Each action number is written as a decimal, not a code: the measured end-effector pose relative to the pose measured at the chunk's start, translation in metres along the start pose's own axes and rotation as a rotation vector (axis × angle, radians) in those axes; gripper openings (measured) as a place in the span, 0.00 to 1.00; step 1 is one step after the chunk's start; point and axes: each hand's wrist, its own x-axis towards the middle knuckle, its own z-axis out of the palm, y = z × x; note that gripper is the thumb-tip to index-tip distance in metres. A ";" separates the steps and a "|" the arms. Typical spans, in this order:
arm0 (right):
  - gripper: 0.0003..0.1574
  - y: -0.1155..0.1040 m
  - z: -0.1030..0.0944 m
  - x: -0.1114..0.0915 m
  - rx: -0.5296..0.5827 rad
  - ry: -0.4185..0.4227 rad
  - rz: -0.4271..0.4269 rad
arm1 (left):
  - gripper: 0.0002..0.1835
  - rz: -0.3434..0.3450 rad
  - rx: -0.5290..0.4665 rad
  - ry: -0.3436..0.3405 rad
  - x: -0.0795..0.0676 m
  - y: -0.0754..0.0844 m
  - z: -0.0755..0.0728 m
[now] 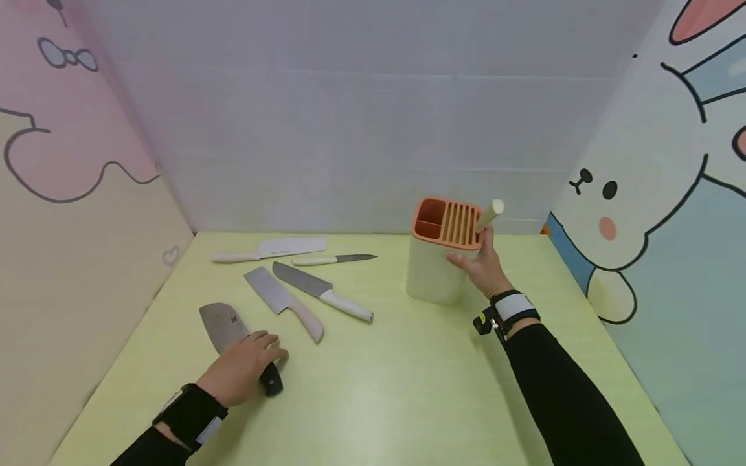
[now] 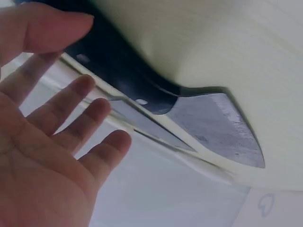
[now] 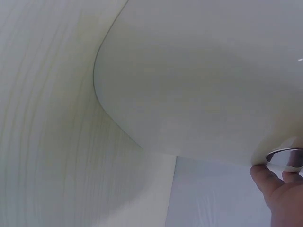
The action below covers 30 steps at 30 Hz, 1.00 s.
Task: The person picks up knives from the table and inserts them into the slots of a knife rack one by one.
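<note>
My left hand [image 1: 243, 367] hovers over a cleaver [image 1: 223, 325] with a black handle [image 2: 137, 71]. In the left wrist view its fingers are spread and loosely bent beside the handle, palm bare. At the right, my right hand [image 1: 482, 266] grips the upper right side of a white knife holder [image 1: 434, 275], thumb across its front. The holder stands upright; its orange top [image 1: 460, 223] has slots and two square openings. A pale handle [image 1: 491, 215] sticks up from the top's right end. In the right wrist view the holder's white wall [image 3: 199, 85] fills much of the picture.
Several other knives lie left of the holder: a pink-handled cleaver [image 1: 282, 301], a white-handled knife [image 1: 323, 292], a small paring knife [image 1: 332, 259] and a white-handled cleaver [image 1: 285, 248] at the back. Walls enclose the yellow-green table [image 1: 373, 395] at the back and both sides.
</note>
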 end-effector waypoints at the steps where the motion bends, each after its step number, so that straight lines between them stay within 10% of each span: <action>1: 0.60 0.000 0.001 0.000 0.001 -0.002 -0.005 | 0.32 0.011 0.011 -0.002 0.000 -0.002 0.002; 16: 0.60 -0.002 0.001 0.002 0.017 0.003 -0.043 | 0.19 0.095 0.130 0.051 0.012 -0.002 0.015; 30: 0.60 0.002 0.002 0.002 0.029 -0.001 -0.049 | 0.26 0.131 0.018 0.036 0.018 0.017 0.017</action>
